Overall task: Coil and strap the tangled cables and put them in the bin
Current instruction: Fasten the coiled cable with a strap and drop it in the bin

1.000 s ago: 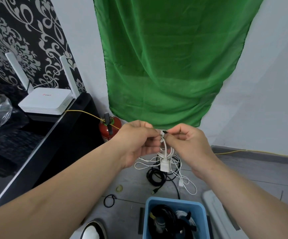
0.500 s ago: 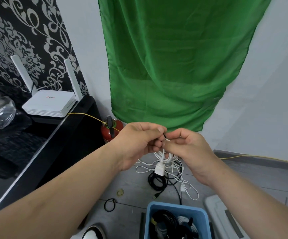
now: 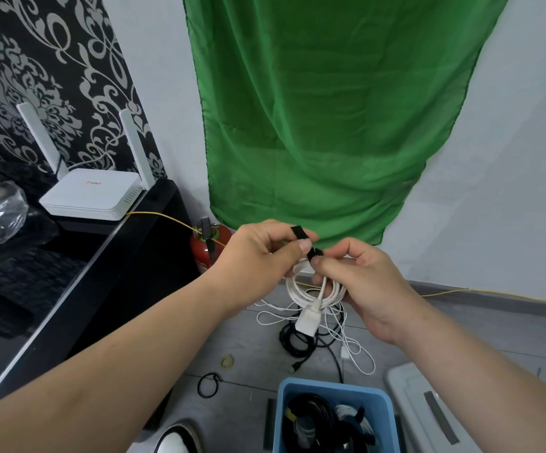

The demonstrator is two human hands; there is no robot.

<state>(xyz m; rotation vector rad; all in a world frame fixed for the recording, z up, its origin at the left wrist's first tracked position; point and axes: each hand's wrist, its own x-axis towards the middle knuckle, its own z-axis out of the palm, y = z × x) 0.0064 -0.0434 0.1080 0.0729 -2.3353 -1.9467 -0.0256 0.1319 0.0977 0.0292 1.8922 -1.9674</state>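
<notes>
So the white cable coil (image 3: 315, 291) is hanging in mid-air over the floor, right above the loose cables (image 3: 297, 349) and a bit back from the blue bin (image 3: 330, 387). Left hand (image 3: 258, 253) has its grip pinched on the free end of the black strap (image 3: 300, 232). Right hand (image 3: 368, 282) pinches the strap's other end against the top of the coil.

My take on doing this bit well: pull the tail snug across all the loops and clamp the right thumb down so nothing fans out. Then press the tail flat onto itself (looks like hook-and-loop, can't be sure). Watch the dangling white plug (image 3: 309, 318) doesn't drag loops loose.
</notes>
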